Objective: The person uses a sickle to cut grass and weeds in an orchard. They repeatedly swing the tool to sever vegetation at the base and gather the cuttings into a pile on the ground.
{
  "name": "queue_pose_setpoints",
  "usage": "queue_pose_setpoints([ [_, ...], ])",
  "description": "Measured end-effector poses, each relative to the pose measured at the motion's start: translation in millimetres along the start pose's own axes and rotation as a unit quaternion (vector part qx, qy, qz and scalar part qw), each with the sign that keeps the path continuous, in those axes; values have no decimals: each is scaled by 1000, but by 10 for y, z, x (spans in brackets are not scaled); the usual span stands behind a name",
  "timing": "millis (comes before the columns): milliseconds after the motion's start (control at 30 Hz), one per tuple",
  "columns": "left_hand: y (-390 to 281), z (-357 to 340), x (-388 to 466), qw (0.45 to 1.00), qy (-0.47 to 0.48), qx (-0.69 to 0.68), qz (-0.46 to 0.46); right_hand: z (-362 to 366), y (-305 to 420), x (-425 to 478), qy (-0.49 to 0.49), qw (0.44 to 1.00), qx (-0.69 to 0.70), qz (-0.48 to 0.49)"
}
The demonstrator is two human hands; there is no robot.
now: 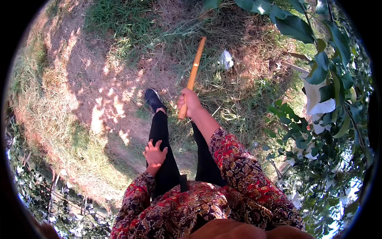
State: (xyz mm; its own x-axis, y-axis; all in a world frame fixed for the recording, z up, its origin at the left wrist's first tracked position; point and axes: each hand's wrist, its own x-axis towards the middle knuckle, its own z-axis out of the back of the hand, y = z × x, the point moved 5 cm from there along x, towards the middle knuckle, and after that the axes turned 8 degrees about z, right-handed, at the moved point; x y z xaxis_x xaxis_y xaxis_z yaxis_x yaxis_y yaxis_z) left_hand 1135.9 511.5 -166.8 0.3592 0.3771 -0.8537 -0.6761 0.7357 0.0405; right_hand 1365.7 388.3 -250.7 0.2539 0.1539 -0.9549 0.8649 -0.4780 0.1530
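Note:
My right hand (190, 103) is wrapped around the lower part of a yellowish wooden handle (196, 64). The handle slants up and slightly right, away from my body, with a joint-like ring partway along. Its far end meets the long grass (191, 31); whatever is fixed there, if anything, cannot be made out. My left hand (156, 153) rests on the black trouser leg (159, 127) near my left knee, fingers spread and holding nothing. A crumpled white bag or sheet (226, 59) lies in the grass just right of the handle.
Leafy tree branches (298, 30) reach in from the right, with several white bags (320, 107) hanging among the leaves. My dark shoe (153, 99) stands on dry, cut grass (89, 74). Another row of foliage with white pieces (68, 215) runs along the lower left.

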Motion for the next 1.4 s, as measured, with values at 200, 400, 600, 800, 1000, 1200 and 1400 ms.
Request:
queue_pose_setpoints([
  [200, 95, -48, 31, 998, 49, -20, 32, -391, -1015, -1060, 154, 937, -262, -171],
  [400, 88, 200, -26, 997, 51, -49, 6, 199, -342, -1383, 77, 967, -221, -97],
  [600, 316, 483, -224, 983, 140, -118, -16, 1600, 414, -2178, -95, 978, -181, -43],
  [800, 937, 546, -410, 954, 127, -263, -61, 2682, 406, -2877, -168, 985, -35, 20],
  [1000, 1625, 237, -557, 864, 67, -497, -50, 2861, 142, -3403, -268, 960, 74, 36],
  [1200, 2162, 230, -628, 837, 95, -539, -17, 2428, -58, -3656, -223, 967, 123, 9],
  [1400, 2331, 431, -598, 821, 110, -560, -26, 2097, -175, -3371, -151, 988, 42, 17],
])
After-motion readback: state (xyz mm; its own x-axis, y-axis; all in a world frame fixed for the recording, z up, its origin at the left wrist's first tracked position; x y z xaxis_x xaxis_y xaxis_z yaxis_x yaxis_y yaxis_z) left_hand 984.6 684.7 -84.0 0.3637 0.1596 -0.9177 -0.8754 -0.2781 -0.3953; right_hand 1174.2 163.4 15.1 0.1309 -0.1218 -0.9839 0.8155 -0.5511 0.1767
